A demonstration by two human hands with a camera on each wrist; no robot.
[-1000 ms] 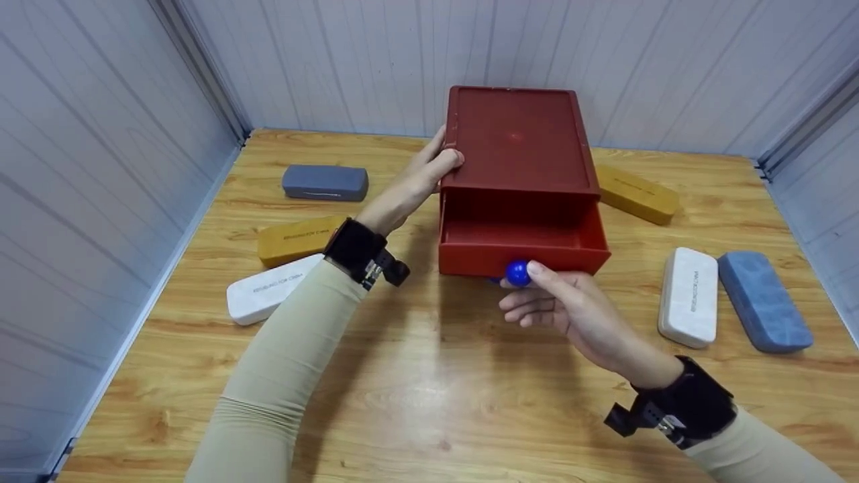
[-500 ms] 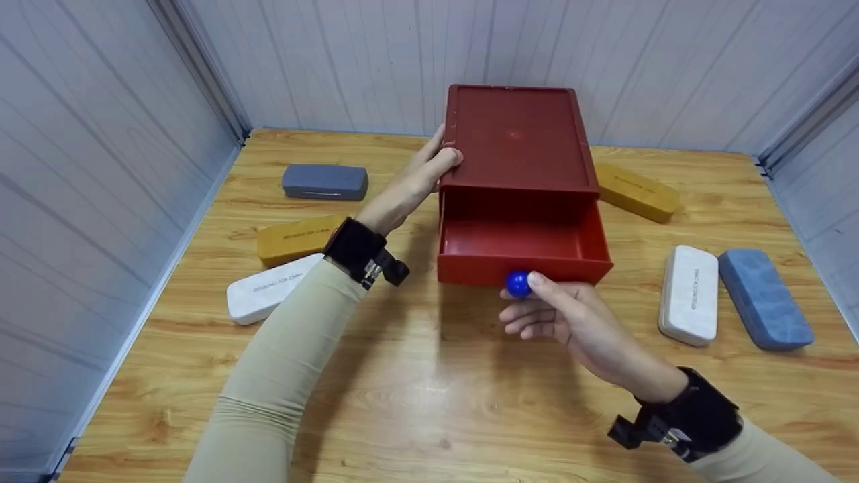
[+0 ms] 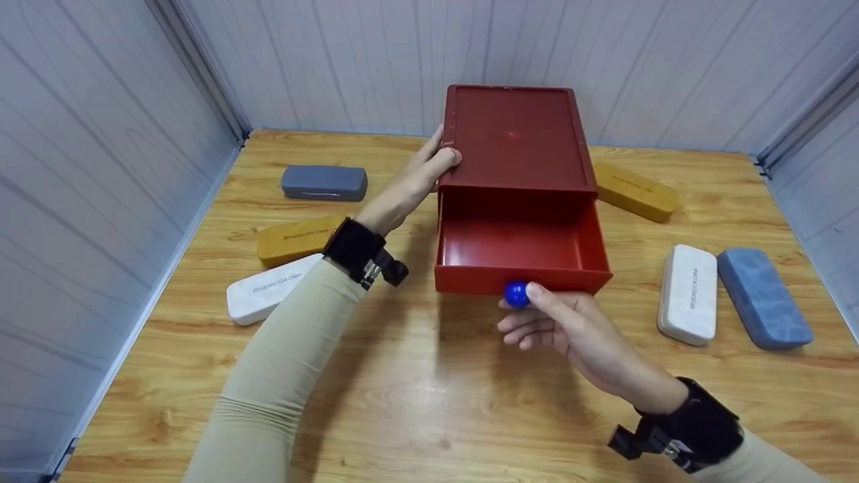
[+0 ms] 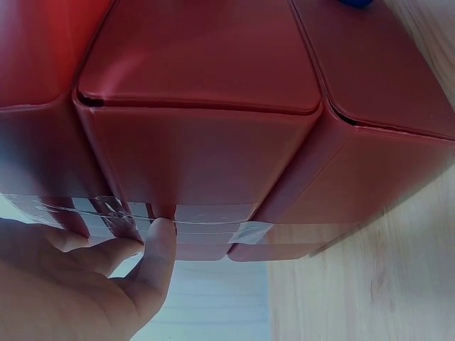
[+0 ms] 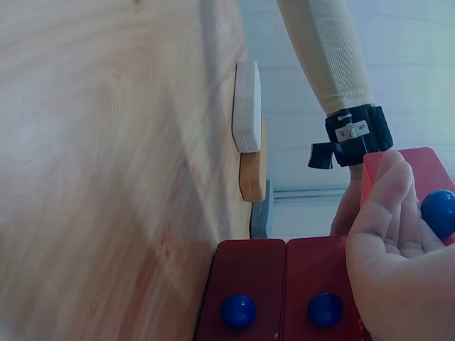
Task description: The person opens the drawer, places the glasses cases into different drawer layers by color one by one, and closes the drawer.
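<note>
Cabinet: red plastic drawer cabinet [image 3: 517, 137] stands on the wooden table [image 3: 416, 396], toward the far wall, near the table's middle.
Drawer: top red plastic drawer [image 3: 520, 258] is pulled out toward the person; its interior is visible from the head view.
Knob: round blue knob [image 3: 515, 294] sits at the centre of the drawer front.
Right hand: right hand [image 3: 570, 329] pinches the blue knob between thumb and fingertips; remaining fingers are curled below it.
Left hand: left hand [image 3: 429, 171] rests against the left upper edge of the cabinet, thumb on the top rim, fingers pressed together along the side wall.
Lower drawers: right wrist view shows two more blue knobs [image 5: 238, 310] on shut red fronts.
Left side of table: grey glasses case [image 3: 324, 182], yellow glasses case [image 3: 295, 239] and white glasses case [image 3: 262, 290] lie apart from the cabinet.
Right side of table: second yellow case [image 3: 634, 192] just beside the cabinet; white case [image 3: 688, 294] and blue case [image 3: 762, 298] side by side.
</note>
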